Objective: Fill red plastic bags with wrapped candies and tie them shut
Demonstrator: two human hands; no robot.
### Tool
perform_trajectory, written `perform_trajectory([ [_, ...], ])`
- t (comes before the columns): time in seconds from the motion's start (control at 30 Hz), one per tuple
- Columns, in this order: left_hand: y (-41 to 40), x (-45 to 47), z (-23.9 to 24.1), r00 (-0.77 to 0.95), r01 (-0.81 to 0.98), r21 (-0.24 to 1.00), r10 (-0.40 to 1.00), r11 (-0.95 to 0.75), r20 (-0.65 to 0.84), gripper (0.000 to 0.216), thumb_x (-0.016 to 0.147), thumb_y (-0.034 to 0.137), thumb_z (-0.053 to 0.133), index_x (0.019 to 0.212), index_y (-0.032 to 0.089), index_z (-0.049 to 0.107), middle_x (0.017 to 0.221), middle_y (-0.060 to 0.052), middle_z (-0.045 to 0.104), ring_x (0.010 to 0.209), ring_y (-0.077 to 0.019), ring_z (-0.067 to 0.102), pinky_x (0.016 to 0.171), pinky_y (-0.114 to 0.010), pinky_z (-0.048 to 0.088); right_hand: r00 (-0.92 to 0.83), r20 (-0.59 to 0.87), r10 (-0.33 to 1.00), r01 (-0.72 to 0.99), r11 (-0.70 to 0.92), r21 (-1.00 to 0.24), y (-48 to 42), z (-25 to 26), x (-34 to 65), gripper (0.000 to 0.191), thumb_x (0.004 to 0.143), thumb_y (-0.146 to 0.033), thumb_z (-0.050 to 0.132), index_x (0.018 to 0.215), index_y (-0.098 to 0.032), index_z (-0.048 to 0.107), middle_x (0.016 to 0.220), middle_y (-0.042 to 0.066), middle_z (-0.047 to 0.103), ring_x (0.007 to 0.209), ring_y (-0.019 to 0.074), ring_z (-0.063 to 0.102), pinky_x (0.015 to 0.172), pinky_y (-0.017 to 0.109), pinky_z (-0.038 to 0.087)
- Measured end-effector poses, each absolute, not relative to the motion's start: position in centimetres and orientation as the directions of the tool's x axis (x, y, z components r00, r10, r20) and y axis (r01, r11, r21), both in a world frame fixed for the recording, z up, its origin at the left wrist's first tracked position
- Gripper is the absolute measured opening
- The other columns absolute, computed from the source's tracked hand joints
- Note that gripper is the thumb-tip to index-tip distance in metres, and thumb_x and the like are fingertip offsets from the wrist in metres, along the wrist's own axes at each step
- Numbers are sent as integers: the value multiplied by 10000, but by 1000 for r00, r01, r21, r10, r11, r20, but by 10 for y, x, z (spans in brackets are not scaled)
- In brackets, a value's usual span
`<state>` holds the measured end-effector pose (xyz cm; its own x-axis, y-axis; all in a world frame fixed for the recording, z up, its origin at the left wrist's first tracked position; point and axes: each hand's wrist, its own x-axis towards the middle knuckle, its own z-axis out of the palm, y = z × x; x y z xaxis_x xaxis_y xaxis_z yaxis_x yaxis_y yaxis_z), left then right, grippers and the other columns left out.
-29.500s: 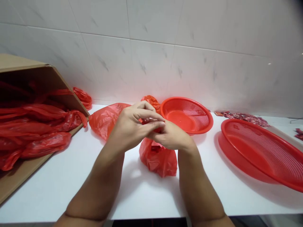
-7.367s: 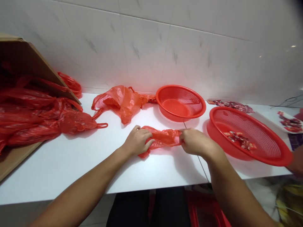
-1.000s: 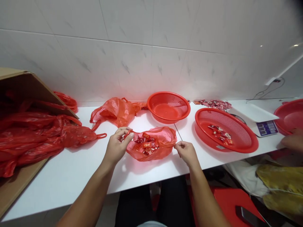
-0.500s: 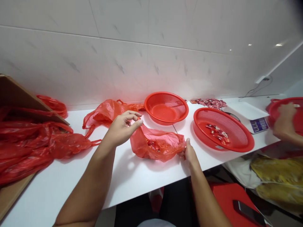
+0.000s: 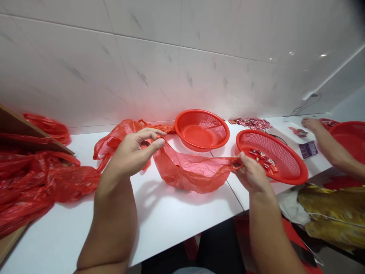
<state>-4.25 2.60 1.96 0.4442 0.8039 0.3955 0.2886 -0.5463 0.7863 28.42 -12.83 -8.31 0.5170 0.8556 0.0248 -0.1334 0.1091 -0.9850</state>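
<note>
A red plastic bag (image 5: pixel 189 175) is stretched sideways between my two hands above the white table. My left hand (image 5: pixel 129 152) pinches its left top edge between thumb and fingers. My right hand (image 5: pixel 252 171) is closed on the gathered right end of the bag, in front of the right basket. The bag's mouth gapes upward, and its contents are hidden behind the near side. Just behind it stands a red perforated basket (image 5: pixel 196 131) with a bare bottom. To the right, another red basket (image 5: pixel 288 167) holds several small red wrapped packets (image 5: pixel 264 160).
Red plastic bags (image 5: pixel 71 180) lie heaped by a cardboard box (image 5: pixel 37 131) at left; another bag (image 5: pixel 114 139) lies near the wall. At right, a co-worker's hand (image 5: pixel 312 125) is over a white scale (image 5: pixel 293 133) bearing red packets. Patterned packets (image 5: pixel 251 123) lie along the wall.
My right hand has moved right and up, pulling the bag wider and taut. My left hand has shifted slightly left. The co-worker's hand has moved from a basket to the scale, where packets now lie.
</note>
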Motion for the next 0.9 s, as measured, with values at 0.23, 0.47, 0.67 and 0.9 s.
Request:
perform_trajectory([
  [0.23, 23, -39, 16, 117, -69, 821, 813, -567, 571, 137, 910, 320, 743, 996, 220, 779, 1098, -47, 785, 1119, -213, 716, 1040, -398, 564, 462, 283, 840, -143, 386, -911, -89, -18, 258, 420, 901, -669, 675, 816, -260, 624, 944, 54, 743, 1153, 281, 707, 981, 467, 570],
  [0.47, 25, -32, 11, 285, -15, 844, 807, -535, 517, 215, 895, 363, 756, 1060, 231, 796, 1101, -80, 783, 1102, -252, 718, 1009, -428, 584, 324, 409, 853, -199, 484, -853, -48, 2, 212, 306, 906, -570, 728, 933, -266, 709, 702, -25, 531, 882, 190, 692, 827, 355, 592],
  [0.67, 19, -26, 9, 443, 76, 824, 760, -561, 476, 118, 914, 338, 726, 930, 270, 821, 1322, -86, 704, 1298, -294, 622, 1143, -510, 492, 110, 393, 913, -116, 405, -907, -33, 0, 188, 299, 948, -357, 721, 1236, -280, 748, 919, 4, 679, 545, 65, 502, 497, 222, 449],
  [0.9, 31, -24, 6, 391, 132, 835, 802, -535, 452, 126, 890, 362, 739, 899, 265, 820, 1259, -89, 725, 1262, -306, 642, 1115, -516, 517, 135, 473, 871, 391, 392, -833, -57, 7, 229, 227, 968, -421, 688, 1115, -283, 792, 828, 25, 696, 756, 161, 637, 657, 279, 527],
])
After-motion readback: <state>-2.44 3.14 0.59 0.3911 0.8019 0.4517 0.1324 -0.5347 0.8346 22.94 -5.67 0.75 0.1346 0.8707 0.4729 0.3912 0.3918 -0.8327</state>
